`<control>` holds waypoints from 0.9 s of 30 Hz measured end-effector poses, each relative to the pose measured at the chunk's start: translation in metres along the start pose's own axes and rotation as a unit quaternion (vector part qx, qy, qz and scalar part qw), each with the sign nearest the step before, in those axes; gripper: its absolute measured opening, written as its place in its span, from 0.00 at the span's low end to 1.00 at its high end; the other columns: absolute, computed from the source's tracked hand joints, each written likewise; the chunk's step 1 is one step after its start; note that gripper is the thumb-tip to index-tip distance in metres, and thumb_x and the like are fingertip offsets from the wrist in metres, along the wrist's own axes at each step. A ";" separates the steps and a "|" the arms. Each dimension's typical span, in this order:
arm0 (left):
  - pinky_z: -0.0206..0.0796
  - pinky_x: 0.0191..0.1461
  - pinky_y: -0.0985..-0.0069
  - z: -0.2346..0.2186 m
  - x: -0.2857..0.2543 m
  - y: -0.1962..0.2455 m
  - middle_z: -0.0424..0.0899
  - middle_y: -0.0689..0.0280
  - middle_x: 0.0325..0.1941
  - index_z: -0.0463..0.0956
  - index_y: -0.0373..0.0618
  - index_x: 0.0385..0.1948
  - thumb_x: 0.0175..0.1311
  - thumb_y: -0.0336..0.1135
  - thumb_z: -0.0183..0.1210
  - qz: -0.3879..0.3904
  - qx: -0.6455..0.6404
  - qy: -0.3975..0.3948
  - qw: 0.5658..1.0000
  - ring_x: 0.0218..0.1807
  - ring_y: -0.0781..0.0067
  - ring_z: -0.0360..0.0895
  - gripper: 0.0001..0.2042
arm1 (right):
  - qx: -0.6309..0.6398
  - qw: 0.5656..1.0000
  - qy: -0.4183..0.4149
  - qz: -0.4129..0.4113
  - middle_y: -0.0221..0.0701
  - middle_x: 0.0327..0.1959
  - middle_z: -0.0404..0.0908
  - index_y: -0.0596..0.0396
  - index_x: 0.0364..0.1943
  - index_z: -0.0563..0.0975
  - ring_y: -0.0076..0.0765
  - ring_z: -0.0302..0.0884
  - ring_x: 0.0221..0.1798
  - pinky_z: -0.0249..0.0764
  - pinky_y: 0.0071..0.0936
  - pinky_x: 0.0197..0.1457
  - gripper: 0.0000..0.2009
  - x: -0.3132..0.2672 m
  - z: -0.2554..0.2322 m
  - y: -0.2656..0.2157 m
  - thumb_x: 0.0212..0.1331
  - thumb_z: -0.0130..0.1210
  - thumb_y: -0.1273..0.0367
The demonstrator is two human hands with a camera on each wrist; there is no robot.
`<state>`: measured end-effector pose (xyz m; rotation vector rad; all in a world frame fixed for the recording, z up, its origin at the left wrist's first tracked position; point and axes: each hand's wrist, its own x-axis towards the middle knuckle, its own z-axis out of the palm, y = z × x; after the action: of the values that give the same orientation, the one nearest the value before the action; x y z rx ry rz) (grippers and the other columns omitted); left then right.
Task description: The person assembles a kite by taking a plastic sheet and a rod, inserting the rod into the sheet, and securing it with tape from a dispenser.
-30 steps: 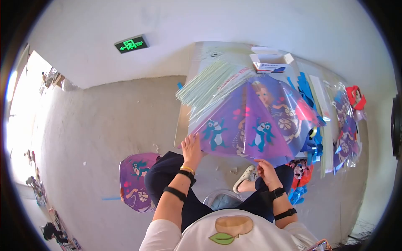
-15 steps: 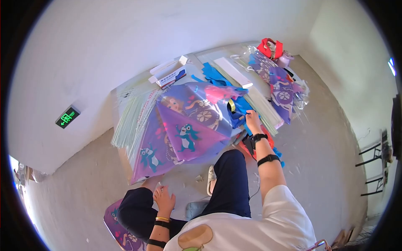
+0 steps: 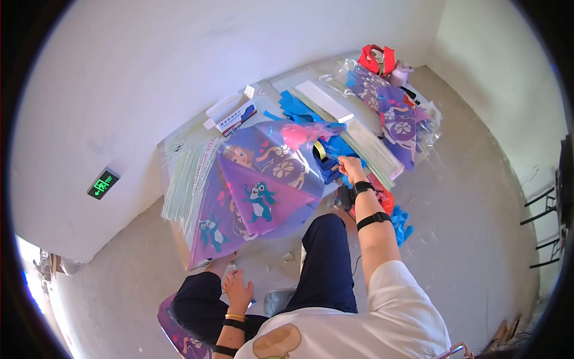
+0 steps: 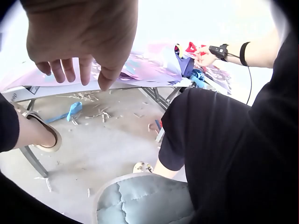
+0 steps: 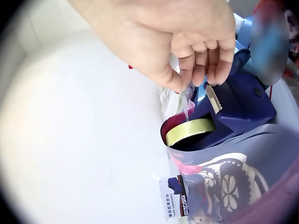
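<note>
My right hand (image 3: pixel 353 169) is at the blue tape dispenser (image 3: pixel 327 173) by the table's near right side. In the right wrist view, thumb and fingertips of that hand (image 5: pixel 187 42) pinch a clear strip of tape (image 5: pixel 188 101) beside the toothed cutter (image 5: pixel 214 99), above the yellow-green roll (image 5: pixel 189 132). My left hand (image 3: pixel 238 292) is low near the left knee, its fingers loosely bent and holding nothing; the left wrist view has this hand (image 4: pixel 84 37) in front of the table edge. A purple printed plastic sheet (image 3: pixel 260 203) lies across the table's near side.
Thin pale sticks (image 3: pixel 186 197) lie left of the sheet, an open box (image 3: pixel 234 113) behind. Blue strips (image 3: pixel 296 106), a white box (image 3: pixel 326 100), more printed sheets (image 3: pixel 397 119) and a red item (image 3: pixel 376 58) lie rightward. Scraps litter the floor (image 4: pixel 112 135).
The view has swung right. My right hand has left the sheet's lower edge for the tape dispenser. My left hand has let go of the sheet's left corner and dropped toward the knee.
</note>
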<state>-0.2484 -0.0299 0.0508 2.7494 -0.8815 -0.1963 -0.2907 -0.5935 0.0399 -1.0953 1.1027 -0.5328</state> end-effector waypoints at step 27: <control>0.54 0.59 0.56 0.005 -0.004 0.005 0.70 0.59 0.56 0.74 0.48 0.53 0.47 0.36 0.64 0.016 0.008 -0.017 1.000 0.59 0.53 0.65 0.26 | 0.341 0.938 0.021 0.055 0.27 0.32 0.79 0.54 0.34 0.78 0.29 0.79 0.40 0.78 0.33 0.46 0.05 -0.046 0.001 0.069 0.57 0.60 0.70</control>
<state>-0.2554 -0.0321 0.0472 2.7524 -0.9399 -0.2319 -0.3195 -0.5278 -0.0020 -0.4138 0.9010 -0.7765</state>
